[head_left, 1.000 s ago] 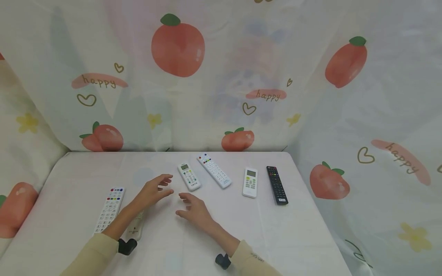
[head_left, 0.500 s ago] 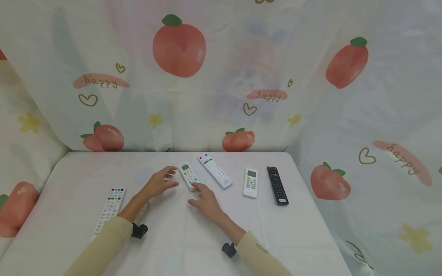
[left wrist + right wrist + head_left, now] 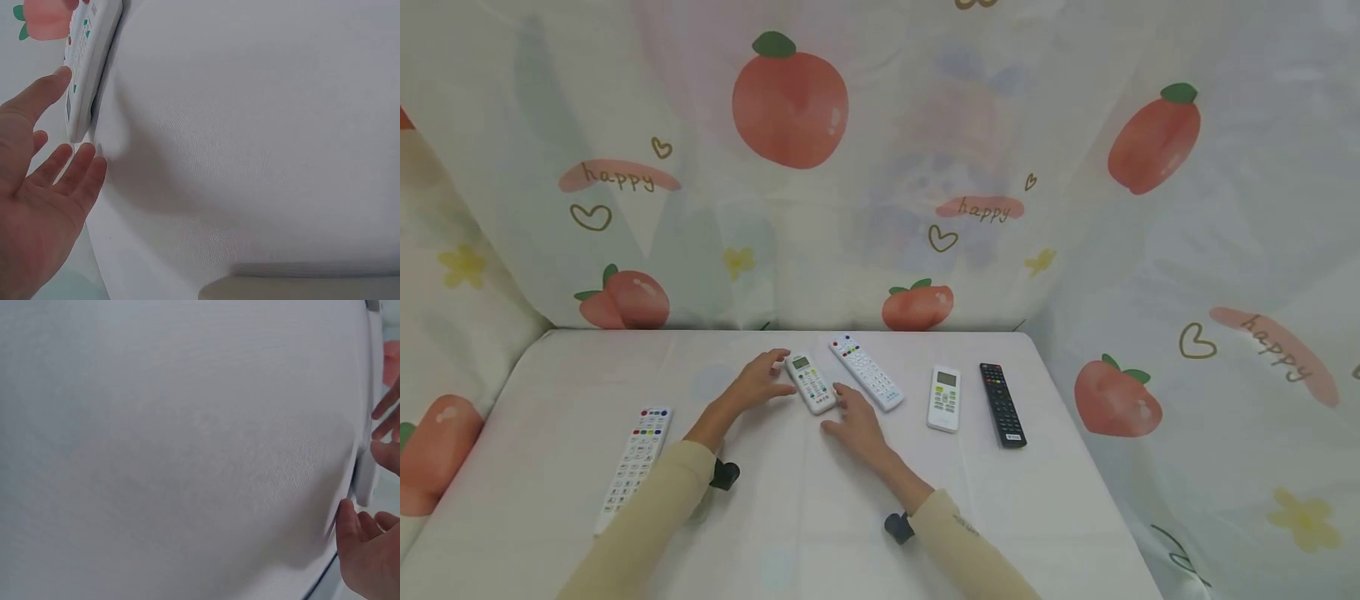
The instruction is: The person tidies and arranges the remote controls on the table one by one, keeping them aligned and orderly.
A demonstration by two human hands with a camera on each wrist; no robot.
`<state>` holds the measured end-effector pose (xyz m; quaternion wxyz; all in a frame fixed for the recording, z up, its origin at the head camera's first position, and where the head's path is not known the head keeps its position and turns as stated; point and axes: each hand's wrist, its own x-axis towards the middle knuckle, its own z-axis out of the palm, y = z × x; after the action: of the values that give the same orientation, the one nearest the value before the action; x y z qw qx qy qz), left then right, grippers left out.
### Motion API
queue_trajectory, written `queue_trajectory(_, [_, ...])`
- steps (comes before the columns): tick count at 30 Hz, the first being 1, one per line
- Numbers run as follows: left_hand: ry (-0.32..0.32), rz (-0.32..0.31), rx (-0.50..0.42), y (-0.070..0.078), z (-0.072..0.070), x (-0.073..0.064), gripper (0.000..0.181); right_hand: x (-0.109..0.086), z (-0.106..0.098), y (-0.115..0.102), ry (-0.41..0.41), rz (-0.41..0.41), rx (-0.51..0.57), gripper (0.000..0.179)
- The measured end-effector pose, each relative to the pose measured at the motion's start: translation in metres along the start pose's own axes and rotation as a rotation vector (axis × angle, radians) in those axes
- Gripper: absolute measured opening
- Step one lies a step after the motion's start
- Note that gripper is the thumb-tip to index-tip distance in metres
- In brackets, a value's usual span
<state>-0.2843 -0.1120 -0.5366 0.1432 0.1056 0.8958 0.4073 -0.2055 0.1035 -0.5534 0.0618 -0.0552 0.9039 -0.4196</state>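
Note:
A white remote control (image 3: 810, 383) with a small screen lies tilted on the white table, between the two hands. At its left is the left hand (image 3: 756, 385), index fingertip right by the screen end and thumb toward the side. Across from it the right hand (image 3: 859, 425) has its index fingertip close to the lower right side, thumb apart below. In the left wrist view the left hand (image 3: 44, 206) shows spread fingers beside the remote (image 3: 94, 62). The right wrist view has the right hand (image 3: 369, 556) at the end of the remote, seen edge-on. Neither hand grips it.
Another white remote (image 3: 867, 372) lies just right of the hands' one. Farther right are a white remote with a screen (image 3: 943, 398) and a black remote (image 3: 1002, 404). A long white remote (image 3: 636, 458) lies at left; the left sleeve (image 3: 647, 517) covers one more.
Both hands have moved forward and to the right, closing in on the screened remote from both sides. The remotes lie where they were; the left sleeve now hides the one beneath it.

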Motion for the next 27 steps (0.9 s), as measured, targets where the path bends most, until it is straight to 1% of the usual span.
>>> queue_trajectory(4, [-0.034, -0.046, 0.045, 0.001, 0.001, 0.006, 0.084, 0.008, 0.0, 0.0, -0.011, 0.022, -0.023, 0.075])
queue_trajectory(8, [-0.058, -0.065, 0.062, 0.0, 0.002, 0.01, 0.087, 0.013, 0.001, 0.0, -0.023, 0.039, -0.033, 0.076])
queue_trajectory(14, [-0.05, -0.018, 0.109, 0.002, 0.003, 0.013, 0.081, 0.016, 0.003, 0.001, -0.02, 0.01, -0.072, 0.072])
queue_trajectory(16, [-0.044, -0.017, 0.131, 0.002, 0.003, 0.014, 0.077, 0.015, 0.003, 0.001, -0.018, 0.005, -0.069, 0.07])
queue_trajectory(18, [-0.04, -0.03, 0.144, 0.002, 0.003, 0.015, 0.075, 0.015, 0.003, 0.001, -0.021, 0.0, -0.066, 0.068])
queue_trajectory(21, [-0.039, -0.027, 0.163, 0.001, 0.002, 0.016, 0.072, 0.014, 0.003, 0.001, -0.032, -0.011, -0.065, 0.066])
queue_trajectory(27, [-0.046, 0.009, 0.179, -0.001, -0.006, 0.016, 0.068, 0.012, 0.002, 0.001, -0.036, -0.023, -0.076, 0.067])
